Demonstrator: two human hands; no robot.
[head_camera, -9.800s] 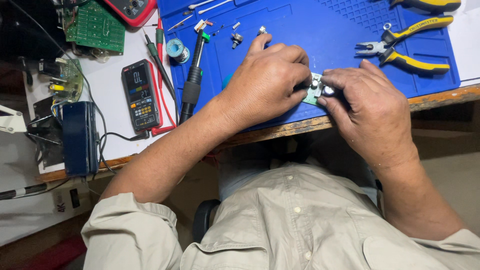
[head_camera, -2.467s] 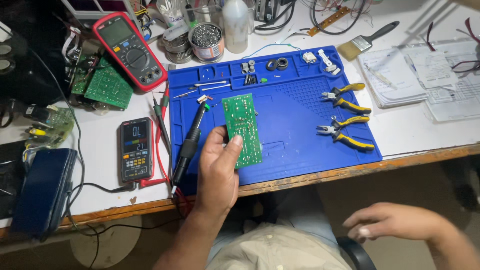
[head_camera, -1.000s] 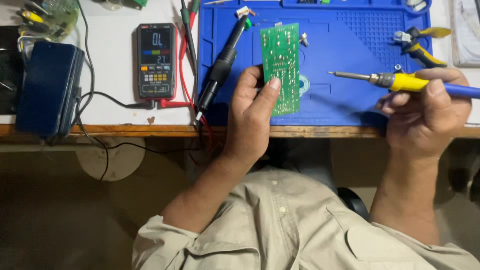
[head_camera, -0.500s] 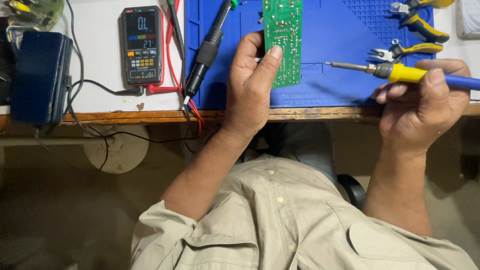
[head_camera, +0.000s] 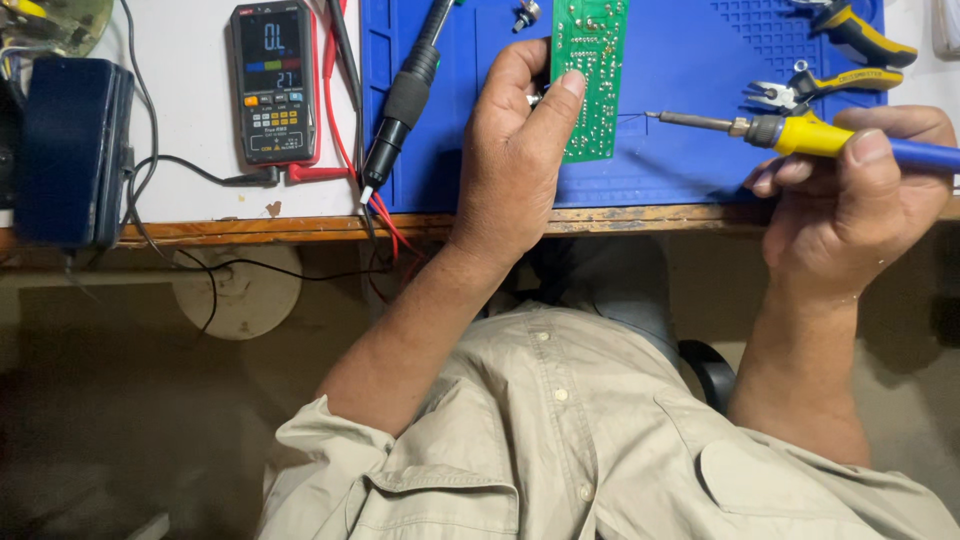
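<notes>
Fingers of left hand (head_camera: 515, 165) clamped on green circuit board (head_camera: 588, 75), upper centre; right hand (head_camera: 850, 200) gripping yellow-handled soldering iron (head_camera: 800, 132), upper right.

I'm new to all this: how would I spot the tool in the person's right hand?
Start at the blue mat on the bench. At its right edge, the right hand holds a soldering iron: yellow collar, blue handle, thin metal tip aimed at the green board, unlike the pliers above.

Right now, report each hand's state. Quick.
Left hand: closed on the green circuit board, holding it over the blue mat.
Right hand: closed on the soldering iron, tip pointing toward the board.
</notes>
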